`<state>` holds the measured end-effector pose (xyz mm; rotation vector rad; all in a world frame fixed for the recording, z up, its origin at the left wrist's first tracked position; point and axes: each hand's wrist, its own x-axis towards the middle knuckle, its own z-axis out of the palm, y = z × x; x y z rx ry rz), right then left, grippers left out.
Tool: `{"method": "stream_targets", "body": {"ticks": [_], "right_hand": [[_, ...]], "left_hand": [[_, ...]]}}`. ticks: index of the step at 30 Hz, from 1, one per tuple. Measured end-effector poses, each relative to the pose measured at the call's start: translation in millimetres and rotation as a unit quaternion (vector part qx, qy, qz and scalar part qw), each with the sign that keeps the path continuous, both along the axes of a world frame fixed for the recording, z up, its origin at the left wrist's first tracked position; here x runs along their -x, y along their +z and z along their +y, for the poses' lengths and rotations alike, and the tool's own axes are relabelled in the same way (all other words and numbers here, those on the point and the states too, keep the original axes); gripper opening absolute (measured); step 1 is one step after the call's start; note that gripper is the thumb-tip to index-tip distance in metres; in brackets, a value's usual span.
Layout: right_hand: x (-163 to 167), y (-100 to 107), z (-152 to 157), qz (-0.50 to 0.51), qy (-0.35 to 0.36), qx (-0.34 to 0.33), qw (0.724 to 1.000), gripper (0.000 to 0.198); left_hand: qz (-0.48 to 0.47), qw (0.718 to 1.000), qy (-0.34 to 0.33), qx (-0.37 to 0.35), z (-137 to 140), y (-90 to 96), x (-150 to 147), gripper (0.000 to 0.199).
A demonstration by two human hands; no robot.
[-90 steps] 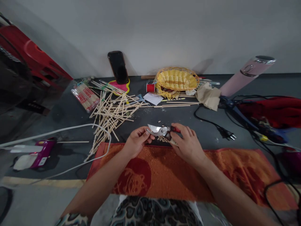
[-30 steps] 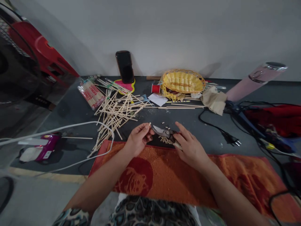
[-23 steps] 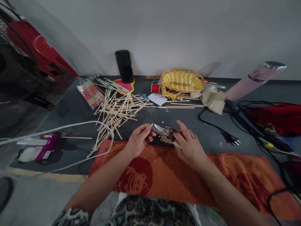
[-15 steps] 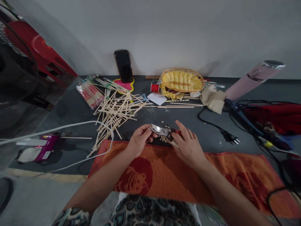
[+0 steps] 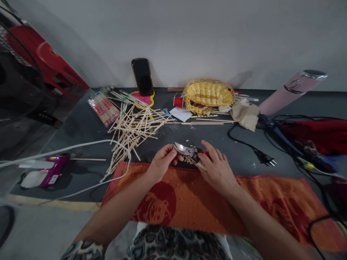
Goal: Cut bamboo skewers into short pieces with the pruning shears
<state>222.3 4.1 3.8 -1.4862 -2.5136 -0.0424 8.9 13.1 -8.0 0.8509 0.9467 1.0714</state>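
Observation:
My right hand point(image 5: 218, 164) is wrapped round the handles of a pair of pruning shears point(image 5: 191, 151), one handle red and one pale. The metal blades point left, with a gap between them. At their tips my left hand point(image 5: 164, 159) is closed, thumb against fingers; what it pinches is too small or hidden to make out. Several short cut pieces of stick point(image 5: 189, 159) lie on the dark table just under the shears. A loose heap of thin wooden sticks point(image 5: 138, 126) spreads to the left, beyond my left hand.
An orange towel point(image 5: 195, 198) covers the table's front edge. Behind stand a phone point(image 5: 142, 76), a red thread spool point(image 5: 178, 101), a yellow woven basket point(image 5: 210, 93) and a pink flask point(image 5: 292, 92). A plug with cable point(image 5: 262, 157) lies right; a white cable point(image 5: 81, 144) crosses left.
My hands and the shears keep nearly the same place and pose. Only a very slight shift of the view shows.

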Motion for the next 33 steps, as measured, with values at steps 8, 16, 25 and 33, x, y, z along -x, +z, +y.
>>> {"method": "stream_targets", "body": {"ticks": [8, 16, 25, 33], "right_hand": [[-3, -6, 2, 0.045, 0.015, 0.001, 0.999, 0.017], [-8, -17, 5, 0.103, 0.028, 0.059, 0.993, 0.056], [-10, -5, 5, 0.077, 0.009, 0.113, 0.991, 0.056], [-9, -4, 1, 0.062, -0.003, 0.1, 0.993, 0.052]], "left_hand": [[0.036, 0.999, -0.012, -0.026, 0, -0.2, 2, 0.02], [0.137, 0.985, -0.018, -0.107, 0, 2.3, 5, 0.022], [0.184, 0.973, -0.038, -0.135, -3, 5.3, 7, 0.024], [0.185, 0.973, -0.039, -0.133, -4, 7.1, 7, 0.026]]}}
